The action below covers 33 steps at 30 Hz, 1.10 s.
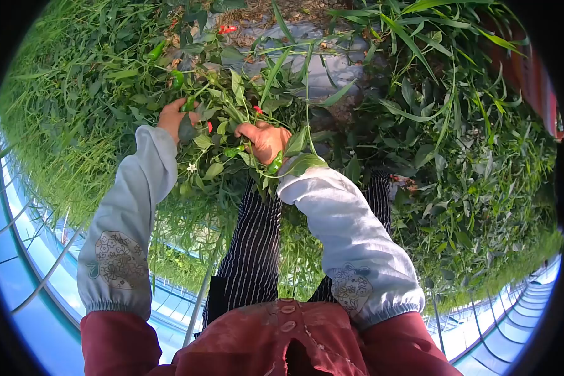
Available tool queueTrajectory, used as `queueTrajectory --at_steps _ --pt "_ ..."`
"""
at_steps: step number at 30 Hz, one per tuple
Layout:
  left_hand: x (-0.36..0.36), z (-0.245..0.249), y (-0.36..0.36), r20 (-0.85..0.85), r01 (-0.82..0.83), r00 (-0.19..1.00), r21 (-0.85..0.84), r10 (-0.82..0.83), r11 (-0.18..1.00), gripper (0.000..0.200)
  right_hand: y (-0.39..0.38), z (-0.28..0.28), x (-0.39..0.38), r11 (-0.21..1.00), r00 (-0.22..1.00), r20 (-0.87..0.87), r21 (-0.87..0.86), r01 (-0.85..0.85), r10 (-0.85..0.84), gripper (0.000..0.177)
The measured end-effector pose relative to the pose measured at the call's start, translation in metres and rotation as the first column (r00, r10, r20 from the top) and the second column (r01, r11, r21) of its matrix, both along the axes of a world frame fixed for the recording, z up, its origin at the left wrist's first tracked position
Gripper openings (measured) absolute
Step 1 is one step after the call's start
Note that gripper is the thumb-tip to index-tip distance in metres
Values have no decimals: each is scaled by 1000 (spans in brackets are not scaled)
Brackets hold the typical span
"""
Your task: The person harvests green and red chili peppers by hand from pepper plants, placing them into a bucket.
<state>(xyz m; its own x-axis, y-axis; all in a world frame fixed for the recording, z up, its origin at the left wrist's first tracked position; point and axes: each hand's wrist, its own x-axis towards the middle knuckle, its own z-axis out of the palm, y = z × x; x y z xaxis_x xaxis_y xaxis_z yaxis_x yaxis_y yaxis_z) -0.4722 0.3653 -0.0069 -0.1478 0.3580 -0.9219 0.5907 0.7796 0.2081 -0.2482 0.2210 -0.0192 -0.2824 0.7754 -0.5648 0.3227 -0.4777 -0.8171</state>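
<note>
My left hand (174, 118) is among the pepper leaves at the upper left, its fingers bent around a green pepper (188, 104). To its right, my right hand (267, 140) is closed at the plant's stems; what lies inside its fingers is hidden. A green pepper (276, 164) hangs beside the wrist of that hand. Between the two hands are leafy stems (229, 106) and a small red pepper (210, 127). Another green pepper (177, 79) hangs just above my left hand.
Beyond the hands, grey sheeting (332, 69) covers part of the ground. A red pepper (227, 29) lies near it. Dense plants (470, 188) grow on the right, and tall grass (50, 144) on the left. A striped red cloth (539, 88) shows at the upper right.
</note>
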Motion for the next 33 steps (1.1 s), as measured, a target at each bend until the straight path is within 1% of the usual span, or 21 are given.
queueTrajectory --at_steps 1,2,3,4,6,7,8,9,11,12,14,16,19,20,23,24,25,27,28,31,33 --pt "4 -3 -3 -9 9 1000 19 -9 1000 38 0 1 -1 1000 1000 9 -1 2 -2 37" --pt "7 -6 -7 -19 17 1000 38 -16 999 38 -7 -5 -9 985 992 84 148 85 -98 38" --pt "14 -6 -10 -31 25 999 57 -23 998 38 -7 -5 -8 989 993 88 126 72 -84 38" --pt "21 -5 -9 36 -44 998 -4 44 999 35 -7 -4 -6 993 993 92 105 58 -68 38" --pt "36 1 -3 -9 -57 998 -167 57 984 31 -9 -6 -5 996 995 88 85 34 -42 40" --pt "45 6 1 -32 -66 998 -246 60 967 29 -8 -5 -2 1000 997 72 24 -18 16 40" --pt "52 6 7 -58 50 996 -308 -71 950 26 -6 -3 1 997 996 52 -34 -71 73 40" --pt "52 3 10 -57 66 994 -328 -89 942 28 -4 -2 4 988 991 29 -90 -125 128 40" --pt "45 -6 10 -59 98 990 -370 -129 924 31 -1 0 4 992 994 36 -75 -100 102 41" --pt "40 -10 7 -14 92 995 -312 -101 946 39 -1 1 3 994 995 37 -69 -85 88 41" --pt "24 -24 -13 -121 118 985 -44 -123 992 43 -1 -1 -1 994 997 44 -88 -65 69 41" --pt "30 -15 -26 -184 116 980 220 -75 969 53 0 -2 1 996 999 26 -74 -40 42 39" --pt "47 19 -27 54 -190 982 213 182 958 57 -1 2 5 997 998 25 -52 -52 53 38" --pt "42 24 -23 50 -106 994 110 101 988 58 -2 0 5 998 998 19 -38 -53 53 38" --pt "53 40 -18 58 89 995 -37 -86 995 49 -4 -4 5 996 998 -7 -61 -69 69 39" --pt "53 40 -15 136 180 975 -32 -174 983 46 -5 -7 5 996 997 -22 -51 -69 68 39" --pt "53 44 -19 110 368 922 45 -371 929 47 -7 -9 4 997 997 -40 -43 -68 67 38" --pt "56 57 -20 10 698 704 175 -710 694 50 -8 -11 5 999 999 -14 1 -43 43 39" --pt "51 54 -22 -23 745 656 182 -755 642 48 -8 -10 5 1000 1000 -10 14 -28 28 38" --pt "60 56 -17 34 641 767 -61 -641 765 47 -7 -17 7 994 999 -33 108 -8 12 34" --pt "50 46 -13 160 663 727 87 -667 743 47 -15 -32 1 972 999 -19 231 44 -41 31"
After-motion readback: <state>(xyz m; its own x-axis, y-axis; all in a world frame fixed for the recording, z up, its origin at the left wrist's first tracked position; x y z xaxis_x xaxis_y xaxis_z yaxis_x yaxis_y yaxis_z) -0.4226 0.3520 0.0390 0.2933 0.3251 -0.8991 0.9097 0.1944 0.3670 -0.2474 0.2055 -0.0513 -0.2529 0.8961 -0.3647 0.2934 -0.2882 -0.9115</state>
